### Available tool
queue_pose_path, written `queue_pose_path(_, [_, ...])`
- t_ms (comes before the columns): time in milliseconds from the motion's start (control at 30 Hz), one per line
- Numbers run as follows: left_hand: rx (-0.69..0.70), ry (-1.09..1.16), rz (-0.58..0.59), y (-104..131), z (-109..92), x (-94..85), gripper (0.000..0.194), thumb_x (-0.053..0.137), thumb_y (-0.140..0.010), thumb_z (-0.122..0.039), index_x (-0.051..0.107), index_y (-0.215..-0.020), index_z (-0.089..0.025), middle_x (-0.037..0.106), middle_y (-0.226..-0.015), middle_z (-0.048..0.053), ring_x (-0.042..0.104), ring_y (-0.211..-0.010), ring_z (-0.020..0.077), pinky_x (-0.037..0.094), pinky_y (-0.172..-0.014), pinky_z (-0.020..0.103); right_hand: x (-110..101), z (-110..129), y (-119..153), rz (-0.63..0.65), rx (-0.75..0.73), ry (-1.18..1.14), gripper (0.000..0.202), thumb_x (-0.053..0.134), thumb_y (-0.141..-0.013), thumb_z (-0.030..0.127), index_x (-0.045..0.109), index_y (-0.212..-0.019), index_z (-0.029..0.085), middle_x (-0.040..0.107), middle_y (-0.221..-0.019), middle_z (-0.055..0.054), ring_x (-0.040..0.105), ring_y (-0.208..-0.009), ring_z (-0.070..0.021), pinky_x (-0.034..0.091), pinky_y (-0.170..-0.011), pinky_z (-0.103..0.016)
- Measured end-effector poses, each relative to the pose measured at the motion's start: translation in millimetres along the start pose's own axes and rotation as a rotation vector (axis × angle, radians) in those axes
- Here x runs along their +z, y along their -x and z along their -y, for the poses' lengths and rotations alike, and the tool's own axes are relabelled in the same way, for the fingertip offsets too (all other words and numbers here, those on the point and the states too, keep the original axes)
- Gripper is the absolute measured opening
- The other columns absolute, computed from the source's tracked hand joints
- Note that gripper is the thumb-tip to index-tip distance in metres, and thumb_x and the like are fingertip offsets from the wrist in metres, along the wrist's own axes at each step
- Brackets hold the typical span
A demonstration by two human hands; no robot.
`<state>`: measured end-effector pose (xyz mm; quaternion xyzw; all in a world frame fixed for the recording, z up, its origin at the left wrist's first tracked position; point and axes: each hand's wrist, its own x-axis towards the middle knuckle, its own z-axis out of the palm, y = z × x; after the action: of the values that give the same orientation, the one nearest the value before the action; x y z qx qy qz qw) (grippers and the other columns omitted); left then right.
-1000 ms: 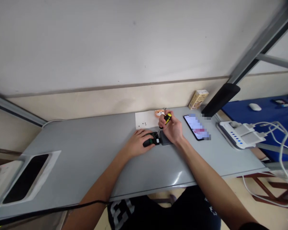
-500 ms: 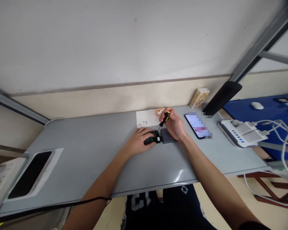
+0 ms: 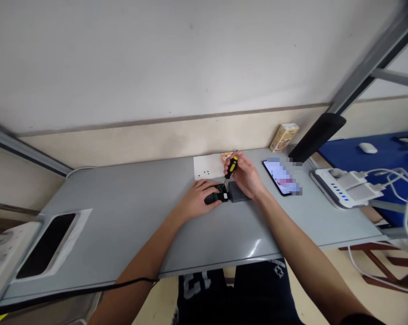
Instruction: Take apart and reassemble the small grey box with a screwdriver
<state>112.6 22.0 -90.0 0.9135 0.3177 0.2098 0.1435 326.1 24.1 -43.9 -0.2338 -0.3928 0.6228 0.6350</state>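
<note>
Circuit board [image 3: 217, 197], black and green, lies on the grey desk [image 3: 129, 194], in front of the person and just beside a dark box [image 3: 238, 193]. Left hand [image 3: 199, 199] holds it, with the fingers over its far side and the thumb along its near side. Right hand [image 3: 247, 175] is closed around the handle of a screwdriver [image 3: 233, 164], which is tilted, its tip down at the board; whether it touches, I cannot tell. Behind is white paper [image 3: 207, 163] with small dark pieces [image 3: 206, 172].
</note>
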Motion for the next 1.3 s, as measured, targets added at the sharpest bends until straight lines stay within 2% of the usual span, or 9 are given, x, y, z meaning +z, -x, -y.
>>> queue_pose_path(200, [0.004, 0.017, -0.018, -0.3, 0.3, 1.0, 0.019, 0.07, -0.092, -0.037, 0.07, -0.107, -0.026, 0.066, -0.134, 0.005, 0.058, -0.122, 0.0249, 0.046, -0.109, 0.047, 8.9, -2.0, 1.7, -0.005, -0.015, -0.077, 0.033, 0.052, -0.099, 0.055, 0.057, -0.089, 0.024, 0.042, -0.075, 0.0, 0.044, -0.066, -0.0148, 0.044, -0.065, -0.03])
queue_pose_path(333, [0.002, 0.024, -0.025, -0.6, 1.2, 2.1, 0.019, 0.071, -0.092, -0.037, 0.07, -0.107, -0.025, 0.066, -0.135, 0.005, 0.058, -0.122, 0.0249, 0.046, -0.109, 0.047, 11.3, -0.3, 4.2, -0.003, -0.03, -0.086, 0.023, 0.062, -0.095, 0.046, 0.053, -0.091, 0.026, 0.038, -0.069, 0.003, 0.038, -0.061, -0.0138, 0.04, -0.06, -0.027])
queue_pose_path(433, [0.006, 0.033, -0.026, -0.7, 1.1, 1.8, 0.019, 0.071, -0.091, -0.036, 0.07, -0.106, -0.025, 0.066, -0.134, 0.005, 0.058, -0.121, 0.0246, 0.046, -0.109, 0.046, 7.9, -0.9, 2.8, -0.028, -0.032, -0.05, 0.025, 0.068, -0.091, 0.043, 0.05, -0.09, 0.026, 0.045, -0.071, 0.002, 0.042, -0.062, -0.014, 0.041, -0.062, -0.027])
queue_pose_path(567, [-0.001, 0.034, -0.018, -0.6, 0.2, 0.4, 0.019, 0.071, -0.092, -0.038, 0.071, -0.107, -0.025, 0.067, -0.133, 0.005, 0.058, -0.121, 0.025, 0.046, -0.108, 0.046, 4.7, -4.0, -0.4, -0.014, -0.057, 0.072, 0.027, 0.062, -0.095, 0.053, 0.057, -0.097, 0.026, 0.058, -0.087, -0.002, 0.053, -0.076, -0.0161, 0.047, -0.073, -0.03])
queue_pose_path(733, [-0.003, 0.038, -0.027, -0.7, 0.6, 1.2, 0.02, 0.07, -0.092, -0.038, 0.071, -0.107, -0.026, 0.067, -0.134, 0.004, 0.058, -0.122, 0.0249, 0.046, -0.109, 0.047, 9.6, -3.0, 1.9, 0.011, -0.007, -0.024, 0.033, 0.05, -0.1, 0.056, 0.057, -0.092, 0.025, 0.045, -0.073, 0.0, 0.046, -0.066, -0.015, 0.045, -0.067, -0.029])
queue_pose_path(833, [-0.003, 0.035, -0.023, -0.7, 1.0, 1.9, 0.019, 0.071, -0.091, -0.037, 0.071, -0.107, -0.026, 0.067, -0.134, 0.005, 0.058, -0.124, 0.0252, 0.045, -0.11, 0.048, 11.8, -2.6, 4.3, -0.018, 0.003, -0.025, 0.027, 0.056, -0.097, 0.054, 0.055, -0.095, 0.027, 0.041, -0.069, 0.001, 0.042, -0.062, -0.0151, 0.043, -0.062, -0.029])
queue_pose_path(967, [0.004, 0.031, -0.036, -0.7, 0.4, 1.5, 0.019, 0.072, -0.091, -0.036, 0.071, -0.106, -0.025, 0.067, -0.134, 0.004, 0.059, -0.122, 0.0248, 0.046, -0.109, 0.047, 10.3, -5.8, 3.7, -0.051, -0.049, 0.012, 0.025, 0.069, -0.091, 0.045, 0.05, -0.093, 0.028, 0.043, -0.069, 0.003, 0.04, -0.062, -0.0143, 0.04, -0.061, -0.027])
queue_pose_path(1100, [0.013, 0.028, -0.035, -0.8, -0.3, 0.9, 0.018, 0.07, -0.092, -0.036, 0.071, -0.106, -0.025, 0.066, -0.134, 0.004, 0.058, -0.122, 0.0243, 0.046, -0.109, 0.047, 7.7, -5.0, 1.4, -0.016, -0.049, 0.055, 0.024, 0.064, -0.093, 0.049, 0.056, -0.095, 0.027, 0.052, -0.081, -0.001, 0.051, -0.075, -0.0171, 0.045, -0.07, -0.031])
queue_pose_path(1300, [-0.007, 0.014, -0.016, -0.7, -0.5, 0.8, 0.019, 0.07, -0.092, -0.036, 0.071, -0.108, -0.026, 0.066, -0.135, 0.004, 0.058, -0.123, 0.0252, 0.045, -0.11, 0.047, 13.1, -0.2, 4.3, -0.064, -0.009, -0.035, 0.025, 0.055, -0.097, 0.052, 0.056, -0.094, 0.027, 0.041, -0.076, 0.0, 0.041, -0.065, -0.0163, 0.042, -0.062, -0.031])
